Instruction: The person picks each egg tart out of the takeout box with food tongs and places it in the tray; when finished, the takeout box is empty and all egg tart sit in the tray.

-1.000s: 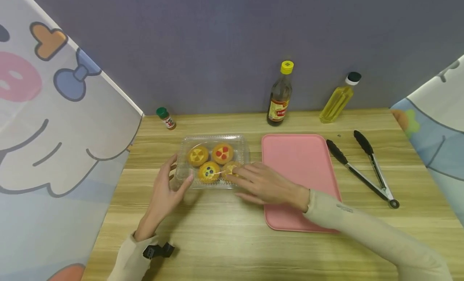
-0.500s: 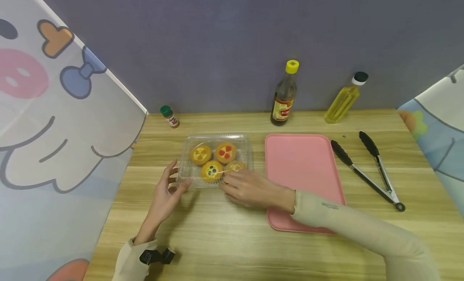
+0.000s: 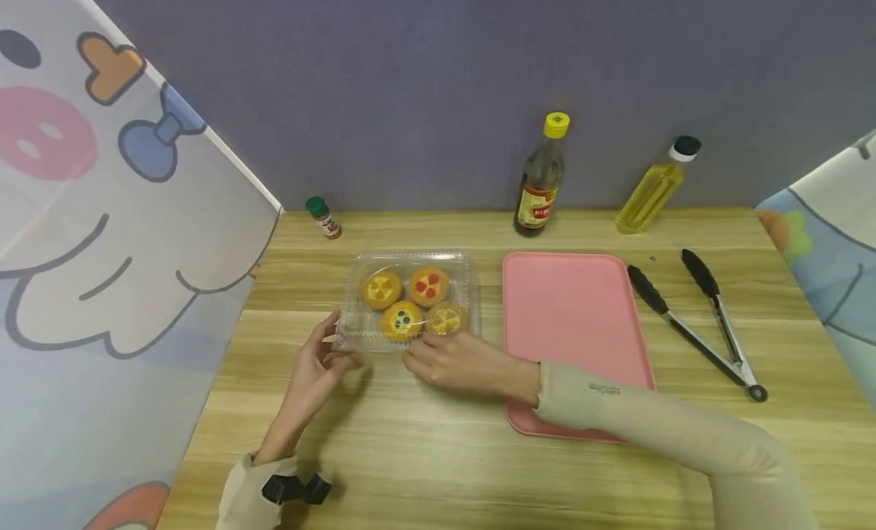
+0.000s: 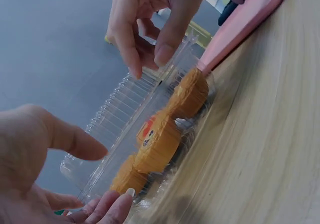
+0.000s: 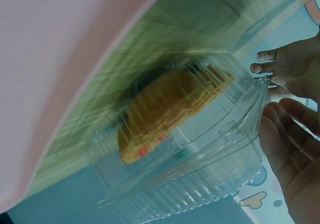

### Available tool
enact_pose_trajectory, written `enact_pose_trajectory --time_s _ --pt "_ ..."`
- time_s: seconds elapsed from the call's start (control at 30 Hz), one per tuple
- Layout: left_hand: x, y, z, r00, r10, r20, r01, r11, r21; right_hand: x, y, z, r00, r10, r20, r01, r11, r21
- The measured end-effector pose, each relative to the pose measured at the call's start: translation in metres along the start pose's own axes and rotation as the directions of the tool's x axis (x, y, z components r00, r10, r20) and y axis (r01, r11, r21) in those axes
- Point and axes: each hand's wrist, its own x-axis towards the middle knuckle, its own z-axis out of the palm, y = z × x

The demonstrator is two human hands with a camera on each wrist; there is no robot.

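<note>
Steadying the clear container (image 3: pixel 412 255), presumably, left hand (image 3: pixel 315 369) loosely spread at its corner; right hand (image 3: pixel 453 363) at its front edge, grip unclear.

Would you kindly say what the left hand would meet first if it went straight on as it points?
Most likely the near left corner of the clear container; the left hand points towards it, though any contact is unclear.

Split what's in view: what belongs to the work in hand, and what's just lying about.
Work in hand:
left hand
right hand
clear container
four tarts inside it

Seemingly just lying about:
pink tray
tongs
green-capped jar
yellow-capped bottle
black-capped bottle
</note>
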Motion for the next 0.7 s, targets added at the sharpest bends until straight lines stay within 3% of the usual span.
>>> enact_pose_trajectory --time_s 0.2,0.37,0.7 --pt "-0.001 -0.002 0.003 0.999 -0.032 -0.008 0.031 0.998 -0.06 0.005 -0.003 0.001 1.0 -0.012 -0.029 0.009 0.995 -0.098" --pt "-0.003 -0.002 0.004 0.997 -0.078 -0.005 0.077 0.988 -0.13 0.009 -0.005 0.003 1.0 -0.001 -0.025 -0.002 0.994 -0.113" --pt "-0.005 0.001 0.006 0.991 -0.134 0.018 0.134 0.95 -0.283 0.015 -0.009 0.004 0.999 0.017 -0.043 -0.023 0.991 -0.131"
